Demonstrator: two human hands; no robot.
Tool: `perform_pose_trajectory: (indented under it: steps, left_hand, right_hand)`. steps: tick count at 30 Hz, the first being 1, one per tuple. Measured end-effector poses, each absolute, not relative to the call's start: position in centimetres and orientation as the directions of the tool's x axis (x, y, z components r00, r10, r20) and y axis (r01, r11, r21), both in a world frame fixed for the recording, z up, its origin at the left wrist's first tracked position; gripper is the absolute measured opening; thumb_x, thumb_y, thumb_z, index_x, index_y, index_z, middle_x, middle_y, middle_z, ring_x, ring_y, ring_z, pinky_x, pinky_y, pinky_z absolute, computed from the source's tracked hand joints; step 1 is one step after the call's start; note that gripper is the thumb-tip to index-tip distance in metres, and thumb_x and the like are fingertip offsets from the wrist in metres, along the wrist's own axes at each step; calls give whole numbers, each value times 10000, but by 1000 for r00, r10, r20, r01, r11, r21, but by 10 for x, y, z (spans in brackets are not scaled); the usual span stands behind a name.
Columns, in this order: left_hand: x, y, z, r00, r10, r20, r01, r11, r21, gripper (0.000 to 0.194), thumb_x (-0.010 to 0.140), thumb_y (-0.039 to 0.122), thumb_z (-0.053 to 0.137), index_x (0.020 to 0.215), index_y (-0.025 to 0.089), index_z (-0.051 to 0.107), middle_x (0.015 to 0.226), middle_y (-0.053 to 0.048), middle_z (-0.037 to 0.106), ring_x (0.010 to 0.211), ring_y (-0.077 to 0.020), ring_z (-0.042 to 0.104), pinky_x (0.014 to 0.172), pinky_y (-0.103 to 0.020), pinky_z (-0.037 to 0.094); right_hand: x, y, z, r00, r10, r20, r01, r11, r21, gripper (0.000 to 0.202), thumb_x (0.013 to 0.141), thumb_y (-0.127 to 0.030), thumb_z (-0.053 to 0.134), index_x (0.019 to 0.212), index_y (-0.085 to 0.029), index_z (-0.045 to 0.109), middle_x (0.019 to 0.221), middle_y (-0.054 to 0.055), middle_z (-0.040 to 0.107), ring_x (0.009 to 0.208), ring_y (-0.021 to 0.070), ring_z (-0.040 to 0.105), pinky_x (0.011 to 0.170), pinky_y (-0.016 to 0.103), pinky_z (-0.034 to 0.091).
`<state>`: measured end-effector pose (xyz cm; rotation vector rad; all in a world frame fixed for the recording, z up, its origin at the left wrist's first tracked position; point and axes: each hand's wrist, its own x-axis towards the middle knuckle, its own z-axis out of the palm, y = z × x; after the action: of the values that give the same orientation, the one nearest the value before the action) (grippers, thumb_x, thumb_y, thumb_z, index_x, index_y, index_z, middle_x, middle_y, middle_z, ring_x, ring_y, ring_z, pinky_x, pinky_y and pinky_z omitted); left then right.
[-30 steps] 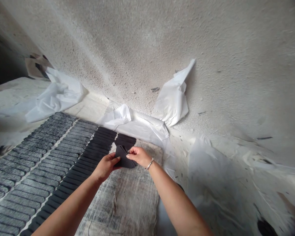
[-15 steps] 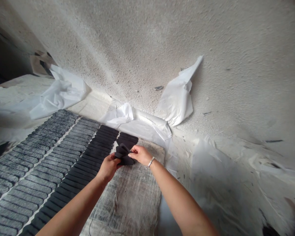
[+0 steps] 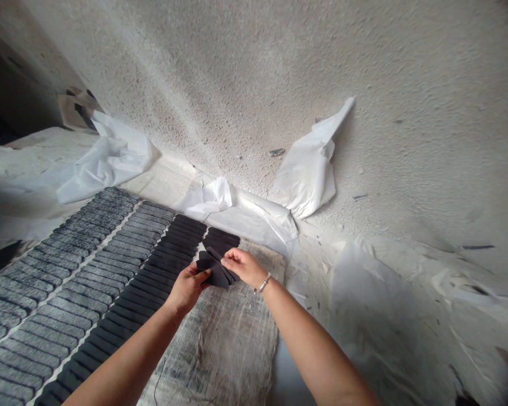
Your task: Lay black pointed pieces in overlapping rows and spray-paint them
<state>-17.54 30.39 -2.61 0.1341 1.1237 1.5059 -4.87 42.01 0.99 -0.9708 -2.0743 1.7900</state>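
Note:
A small fanned stack of thin black pieces [image 3: 215, 272] is held up between my two hands. My left hand [image 3: 189, 288] pinches the stack at its left side, thumb on top. The thumb and fingertips of my right hand [image 3: 244, 267] are closed on the upper right edge of the stack, and a metal bracelet circles that wrist. Just beyond my hands is a short row of black pieces [image 3: 223, 237], laid overlapping. To the left runs a longer black row [image 3: 152, 287]. What material the pieces are I cannot tell.
Two rows of speckled grey pieces [image 3: 88, 293] lie further left. Under my hands is a worn, stained board [image 3: 232, 338]. Crumpled white sheets [image 3: 309, 169] rest against the rough wall [image 3: 245, 84], and another white sheet [image 3: 110, 152] is bunched at the left.
The black pieces have shifted between my fingers and now lie fanned more evenly and flatter. Both hands stay in nearly the same place, and the view has moved slightly.

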Motion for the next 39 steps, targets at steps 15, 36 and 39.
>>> perform_pose_trajectory:
  steps: [15, 36, 39]
  left_hand:
    - [-181, 297, -17, -192, 883, -429, -708, 179, 684, 312, 618, 252, 762, 889, 138, 656, 833, -51, 681, 769, -167, 634, 710, -280, 501]
    - [-177, 295, -21, -236, 819, -523, -680, 245, 691, 351, 580, 265, 780, 903, 167, 687, 801, -23, 690, 710, -151, 631, 699, -270, 502]
    - [-176, 291, -20, -246, 823, -512, -696, 217, 684, 297, 582, 247, 777, 854, 163, 693, 776, -17, 686, 697, -138, 621, 691, -258, 500]
  right_hand:
    - [-45, 421, 31, -738, 427, -523, 371, -390, -842, 262, 658, -385, 705, 750, -155, 618, 639, -33, 585, 579, 95, 535, 545, 217, 429]
    - [-50, 405, 30, -696, 718, -32, 588, 543, -600, 115, 851, -225, 473, 874, -213, 585, 831, 43, 630, 792, 167, 556, 731, 256, 376]
    - [-47, 410, 21, -697, 716, -36, 550, 501, -668, 158, 865, -221, 460, 917, -215, 609, 879, 48, 650, 822, 170, 572, 760, 268, 397]
